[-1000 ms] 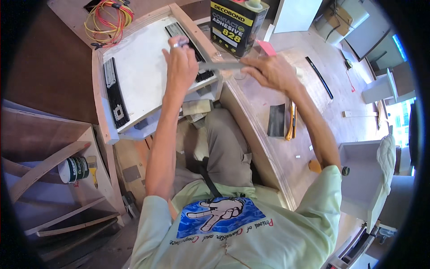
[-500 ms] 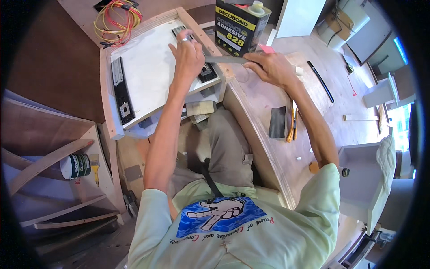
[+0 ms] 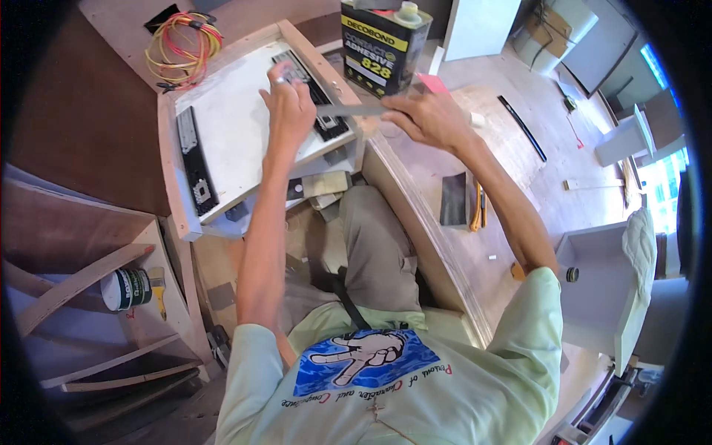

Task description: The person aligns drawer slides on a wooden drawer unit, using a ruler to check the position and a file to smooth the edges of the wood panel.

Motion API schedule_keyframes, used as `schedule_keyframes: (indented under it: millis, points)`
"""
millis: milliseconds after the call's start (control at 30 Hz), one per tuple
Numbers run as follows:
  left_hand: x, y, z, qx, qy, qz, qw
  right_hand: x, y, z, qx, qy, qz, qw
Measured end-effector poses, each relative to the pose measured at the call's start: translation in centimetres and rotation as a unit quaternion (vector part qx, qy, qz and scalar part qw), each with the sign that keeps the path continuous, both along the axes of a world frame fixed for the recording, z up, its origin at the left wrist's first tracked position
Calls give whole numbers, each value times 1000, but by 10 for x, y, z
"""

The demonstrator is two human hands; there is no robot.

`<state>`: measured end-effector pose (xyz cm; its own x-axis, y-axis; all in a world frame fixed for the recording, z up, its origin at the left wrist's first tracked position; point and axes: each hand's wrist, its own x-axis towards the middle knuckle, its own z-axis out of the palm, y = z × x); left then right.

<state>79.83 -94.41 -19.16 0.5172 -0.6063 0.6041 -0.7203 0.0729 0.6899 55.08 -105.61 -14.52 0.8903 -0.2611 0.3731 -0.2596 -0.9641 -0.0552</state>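
A thin grey flat strip (image 3: pixel 350 110) stretches between my two hands over the near right corner of a white-bottomed wooden tray (image 3: pixel 245 96). My left hand (image 3: pixel 288 111) is closed at its left end, fingers curled above the tray. My right hand (image 3: pixel 430 119) grips the other end, thumb and fingers pressed together. Under my left hand runs a black slotted rail (image 3: pixel 330 127) along the tray's right side. A matching black rail (image 3: pixel 196 167) lies along the left side. What the left fingertips touch is hard to make out.
A black and yellow can (image 3: pixel 382 48) stands behind my right hand. On the wooden worktop (image 3: pixel 437 256) lie a dark sheet (image 3: pixel 454 200), a yellow-handled cutter (image 3: pixel 477 208) and a black strip (image 3: pixel 522 127). Coiled wires (image 3: pixel 185 48) sit at the back left; a tub (image 3: pixel 126 289) and paintbrush (image 3: pixel 159 291) stand on the left.
The whole view has shifted slightly. My left hand has come a little nearer and leftward over the tray, while both hands keep hold of the grey strip.
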Motion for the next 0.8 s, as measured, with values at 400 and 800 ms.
schedule_keyframes:
  millis: [400, 800]
  points:
    - [8, -22, 1, 30, -30, 3, 999, 13, -31, -11, 41, -69, 36, 996]
    - [16, -44, 6, -1, -41, 3, 999, 18, -39, -7, 43, -21, 4, 999]
